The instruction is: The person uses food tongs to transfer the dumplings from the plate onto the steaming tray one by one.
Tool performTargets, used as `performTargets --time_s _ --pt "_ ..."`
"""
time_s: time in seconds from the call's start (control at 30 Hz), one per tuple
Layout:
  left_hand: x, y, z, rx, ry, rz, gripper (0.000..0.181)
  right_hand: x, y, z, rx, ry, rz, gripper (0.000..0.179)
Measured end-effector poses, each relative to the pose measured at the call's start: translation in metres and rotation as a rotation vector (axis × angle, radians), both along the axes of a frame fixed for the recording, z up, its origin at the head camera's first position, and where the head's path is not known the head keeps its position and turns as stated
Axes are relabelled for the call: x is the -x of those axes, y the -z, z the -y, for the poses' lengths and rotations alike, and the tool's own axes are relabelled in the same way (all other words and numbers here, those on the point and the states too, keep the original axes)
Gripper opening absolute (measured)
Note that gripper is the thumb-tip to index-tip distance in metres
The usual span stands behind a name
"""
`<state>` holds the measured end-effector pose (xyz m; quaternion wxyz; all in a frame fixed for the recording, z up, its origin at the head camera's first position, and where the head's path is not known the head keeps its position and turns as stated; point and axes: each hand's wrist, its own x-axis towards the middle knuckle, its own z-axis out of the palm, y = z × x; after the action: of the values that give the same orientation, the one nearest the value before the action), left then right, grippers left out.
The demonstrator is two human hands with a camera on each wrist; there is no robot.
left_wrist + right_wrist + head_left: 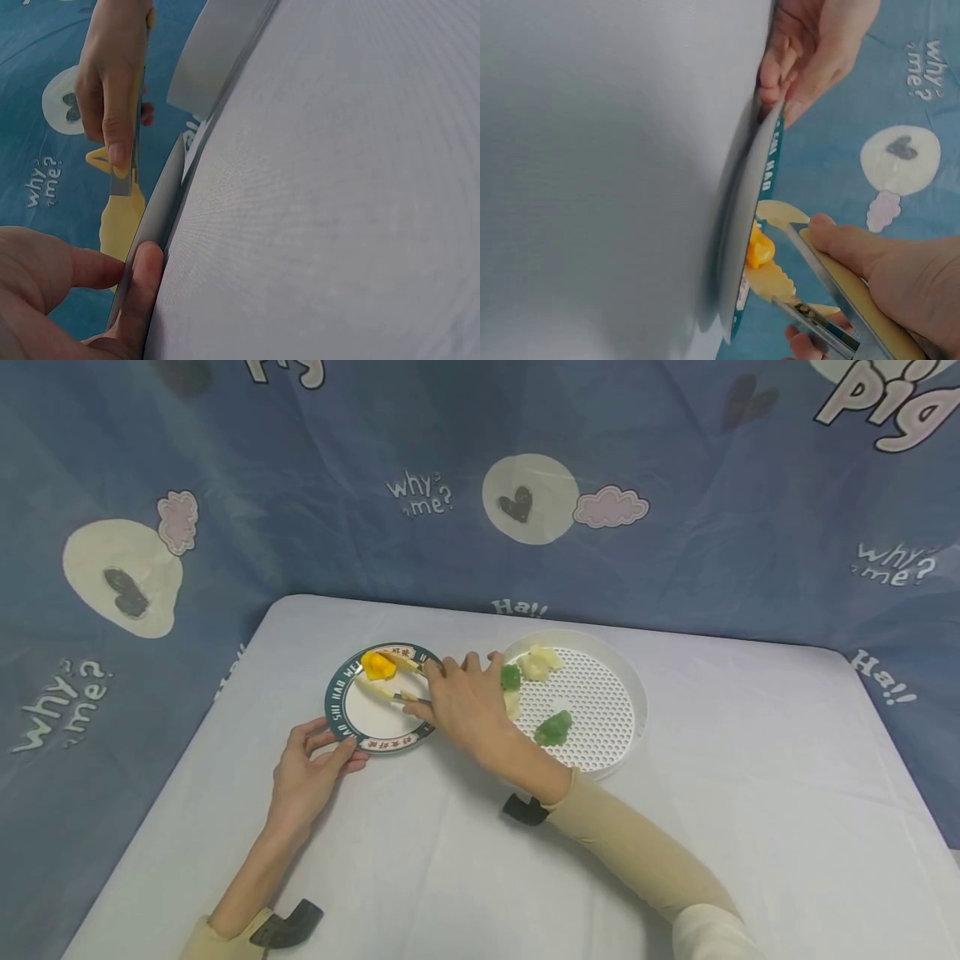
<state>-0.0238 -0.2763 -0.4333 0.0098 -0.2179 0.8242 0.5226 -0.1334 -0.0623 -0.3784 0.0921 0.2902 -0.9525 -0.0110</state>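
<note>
My left hand [303, 781] pinches the near-left rim of a white plate with a green lettered border [378, 718], thumb above and fingers beneath. In my right hand [472, 706] is a pair of yellow-tipped metal tongs [771, 281], held over the plate. A bright yellow lump [378, 667], perhaps a dumpling, lies on the plate's far-left part. The tongs' tips stand apart on either side of it in the right wrist view; whether both touch it I cannot tell. In the left wrist view the plate [157, 214] is seen edge-on.
Right of the plate stands a round white perforated tray [592, 693], partly behind my right hand. It holds green lumps [553, 728] and pale yellow lumps [537, 663]. A white cloth covers the table [750, 777]; a blue printed curtain [675, 568] hangs behind.
</note>
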Motion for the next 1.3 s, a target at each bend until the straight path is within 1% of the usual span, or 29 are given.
performTargets --time_s 0.07,0.17,0.27,0.5,0.7,0.9,1.1,1.3 --pt "0.000 0.000 0.000 -0.007 -0.002 -0.001 0.074 0.000 0.001 0.000 0.008 -0.006 0.002 0.063" --pt "0.000 0.001 0.000 0.011 -0.002 0.008 0.075 0.000 0.003 0.000 0.018 -0.014 -0.001 0.062" --pt "0.000 0.000 0.000 0.028 0.000 0.015 0.075 0.000 0.004 0.000 0.033 -0.019 -0.009 0.059" --pt "0.000 -0.002 0.000 0.033 0.003 0.013 0.075 -0.002 0.007 -0.001 0.057 -0.021 -0.007 0.055" --pt "0.001 -0.001 0.000 0.010 0.002 0.008 0.074 -0.002 0.009 -0.003 0.079 -0.030 0.002 0.054" --pt "0.000 -0.001 0.000 -0.001 -0.007 0.012 0.075 -0.002 0.011 -0.006 0.094 -0.025 0.032 0.054" --pt "0.000 -0.001 0.000 0.015 -0.011 0.027 0.075 -0.003 0.008 -0.010 0.074 -0.024 0.038 0.056" --pt "0.001 -0.001 -0.001 -0.010 -0.008 0.011 0.075 -0.003 0.001 -0.019 0.064 -0.019 0.059 0.054"
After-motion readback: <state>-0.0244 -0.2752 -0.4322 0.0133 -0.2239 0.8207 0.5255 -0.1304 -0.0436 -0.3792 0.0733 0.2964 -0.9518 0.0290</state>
